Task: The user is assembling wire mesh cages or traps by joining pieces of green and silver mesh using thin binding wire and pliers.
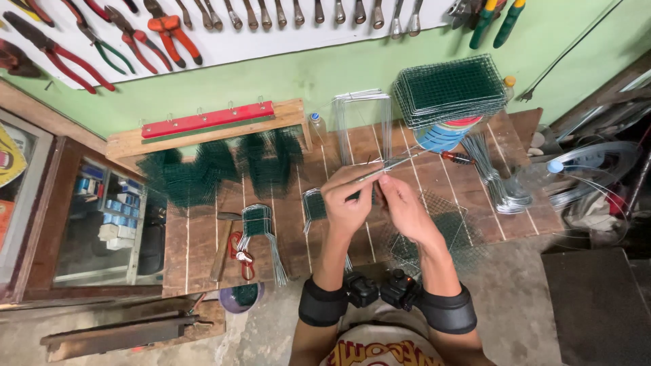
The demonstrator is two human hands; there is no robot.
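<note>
Head view: left hand pinches a small green mesh piece above the table; right hand, touching it, grips pliers whose long axis slants up and right, away from both hands.

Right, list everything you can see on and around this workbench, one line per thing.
flat square green wire mesh panels: one stack, green, back right of bench
folded green wire mesh pieces: several, green, back left of bench
bent bare wire frames: a bundle, silver, right side of bench
wooden-handled hammer: one, brown and grey, front left of bench
red-handled pliers: one, red, beside the hammer
wooden slatted workbench: one, brown, centre
hanging hand tools on white wall board: many, red, orange, green and metal, along the top
left hand: one, holds thin metal pliers
right hand: one, touching the left, fingers at the pliers
black wrist bands: two, one on each forearm
</note>
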